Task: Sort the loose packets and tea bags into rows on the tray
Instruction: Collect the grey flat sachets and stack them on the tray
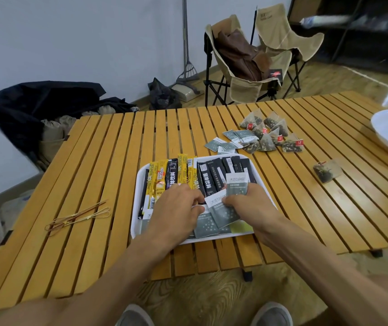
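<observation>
Head view is showing both hands working over the near end of the white tray (139,184), which is sitting on the slatted table (94,161). The left hand (176,208) is lying curled over the grey sachets (208,228), its fingers (194,195) bent down and touching the edge of a white-and-grey sachet (221,208). The right hand (251,198) is pinching that same sachet from the other side, fingertips pressed together on it. The sachet is lying tilted between the two hands, overlapping others beneath.

To do this step well, the person is probably needing to square the sachet against its neighbours, holding the lower ones flat with the left hand so the row is not sliding. Yellow sticks (183,170) and black sticks (214,177) are already standing in rows at the far end, so care is needed not to nudge them. More sachets (226,145) and tea bags (268,135) are waiting loose on the table, well apart from the fingers.
</observation>
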